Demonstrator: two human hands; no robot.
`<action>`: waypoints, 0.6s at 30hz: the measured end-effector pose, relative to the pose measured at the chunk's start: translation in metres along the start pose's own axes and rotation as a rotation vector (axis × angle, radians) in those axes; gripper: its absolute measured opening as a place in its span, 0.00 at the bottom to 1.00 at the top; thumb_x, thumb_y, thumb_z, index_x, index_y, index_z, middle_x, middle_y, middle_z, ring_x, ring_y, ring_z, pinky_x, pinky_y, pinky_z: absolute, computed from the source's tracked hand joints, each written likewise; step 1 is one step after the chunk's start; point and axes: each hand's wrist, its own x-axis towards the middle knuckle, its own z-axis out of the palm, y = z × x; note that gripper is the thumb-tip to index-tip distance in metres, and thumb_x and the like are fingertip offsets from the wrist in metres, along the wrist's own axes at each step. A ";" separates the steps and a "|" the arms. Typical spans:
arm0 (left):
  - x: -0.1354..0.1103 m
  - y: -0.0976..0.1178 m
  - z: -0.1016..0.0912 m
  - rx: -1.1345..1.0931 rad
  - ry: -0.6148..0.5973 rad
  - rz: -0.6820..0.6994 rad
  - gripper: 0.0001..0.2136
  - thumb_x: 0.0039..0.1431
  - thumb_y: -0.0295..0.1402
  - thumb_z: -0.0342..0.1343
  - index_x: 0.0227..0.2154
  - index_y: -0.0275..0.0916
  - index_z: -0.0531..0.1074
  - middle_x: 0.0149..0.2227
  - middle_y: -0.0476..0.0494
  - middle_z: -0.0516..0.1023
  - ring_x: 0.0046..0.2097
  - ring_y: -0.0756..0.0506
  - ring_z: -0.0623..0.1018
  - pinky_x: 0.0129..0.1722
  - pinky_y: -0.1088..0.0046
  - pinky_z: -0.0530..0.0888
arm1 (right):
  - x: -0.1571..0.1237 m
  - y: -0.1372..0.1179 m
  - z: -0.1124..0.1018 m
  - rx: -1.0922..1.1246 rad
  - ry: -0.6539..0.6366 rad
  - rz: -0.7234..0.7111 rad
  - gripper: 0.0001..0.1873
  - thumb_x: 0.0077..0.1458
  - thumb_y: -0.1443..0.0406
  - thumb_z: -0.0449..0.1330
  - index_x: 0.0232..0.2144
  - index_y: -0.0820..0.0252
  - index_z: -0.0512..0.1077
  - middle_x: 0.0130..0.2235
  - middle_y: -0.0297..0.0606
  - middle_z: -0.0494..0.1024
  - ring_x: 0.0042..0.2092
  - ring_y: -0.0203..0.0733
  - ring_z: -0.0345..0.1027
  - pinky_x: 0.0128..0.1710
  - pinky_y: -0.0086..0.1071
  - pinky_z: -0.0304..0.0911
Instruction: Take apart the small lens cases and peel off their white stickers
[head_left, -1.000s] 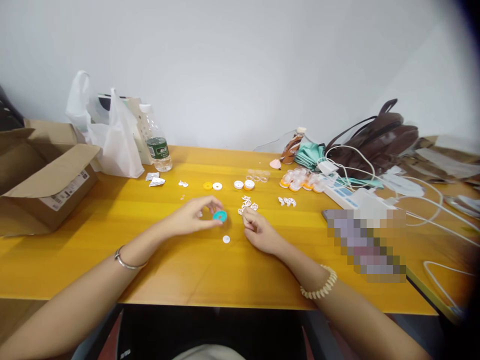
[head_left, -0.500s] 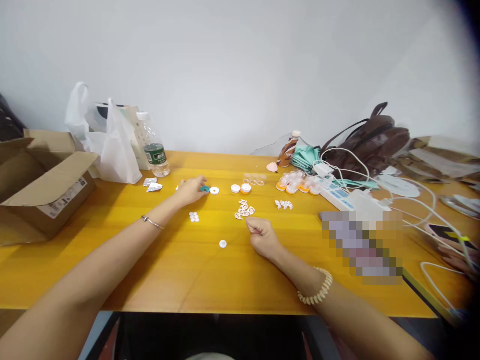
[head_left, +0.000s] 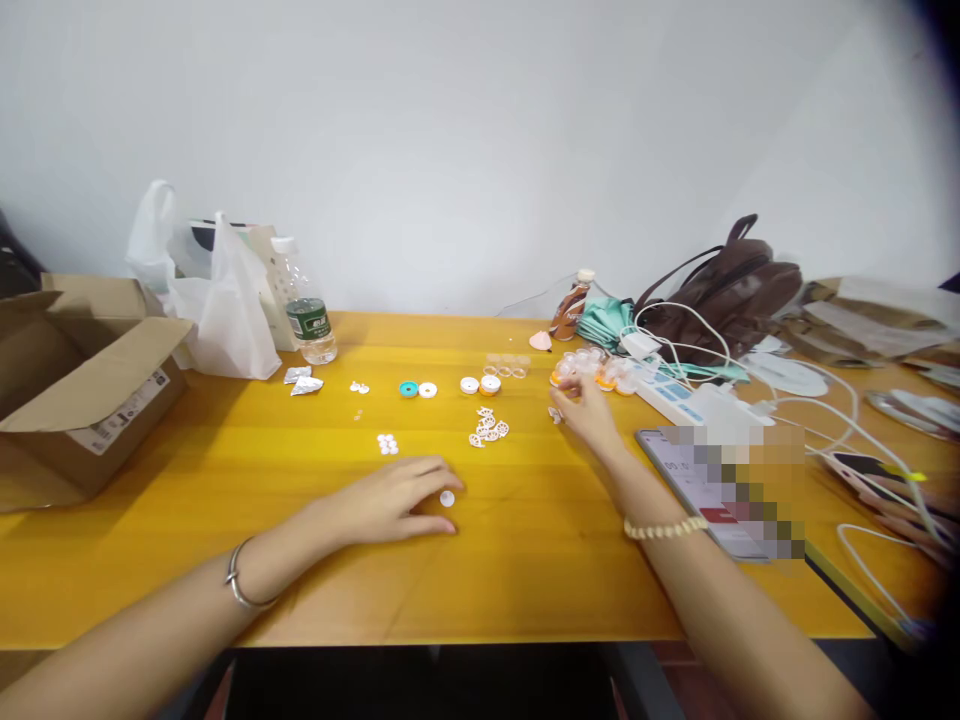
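Note:
My left hand (head_left: 409, 500) rests low over the table with thumb and fingers spread around a small white disc (head_left: 447, 498); the disc lies on the wood between the fingertips. Farther right, my right hand (head_left: 590, 420) reaches to a few small white plastic pieces (head_left: 555, 414), partly covering them; its fingers look apart, with nothing visibly held. Between the hands lies a pile of white spoked pieces (head_left: 489, 428). Behind it stand white round parts (head_left: 469, 385), with a teal ring (head_left: 408, 388) and a white ring (head_left: 427, 390) to their left. Several small white discs (head_left: 388, 444) form a cluster.
Clear rings (head_left: 506, 366) and clear cups with orange bases (head_left: 581, 365) sit farther back. A cardboard box (head_left: 90, 390), plastic bag (head_left: 217, 320) and water bottle (head_left: 309, 315) stand left. On the right are a phone (head_left: 675, 470), power strip (head_left: 667, 395), cables and brown backpack (head_left: 720, 290).
My left hand has come back from the teal ring toward me, beside the white disc, and opened. My right hand has moved from the spoked pile to the white pieces farther right, its fist loosened.

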 end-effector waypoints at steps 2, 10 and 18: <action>0.000 -0.003 0.006 -0.009 0.013 0.020 0.16 0.58 0.40 0.51 0.47 0.40 0.65 0.43 0.41 0.69 0.43 0.46 0.71 0.44 0.70 0.68 | 0.020 0.019 -0.008 -0.074 0.117 0.020 0.09 0.42 0.64 0.56 0.27 0.58 0.58 0.31 0.36 0.64 0.34 0.42 0.58 0.38 0.38 0.55; 0.001 -0.010 0.008 -0.087 0.026 0.048 0.07 0.59 0.31 0.49 0.39 0.38 0.68 0.39 0.42 0.70 0.41 0.48 0.71 0.42 0.73 0.68 | 0.043 0.063 -0.006 -0.304 0.245 0.025 0.15 0.42 0.62 0.58 0.34 0.59 0.61 0.34 0.39 0.64 0.39 0.46 0.56 0.43 0.44 0.53; 0.001 -0.009 0.014 -0.115 0.044 0.078 0.08 0.61 0.28 0.45 0.36 0.36 0.70 0.37 0.41 0.72 0.40 0.49 0.72 0.42 0.74 0.69 | 0.043 0.072 0.002 -0.290 0.215 -0.068 0.14 0.43 0.64 0.55 0.36 0.61 0.65 0.32 0.38 0.64 0.36 0.44 0.57 0.40 0.41 0.58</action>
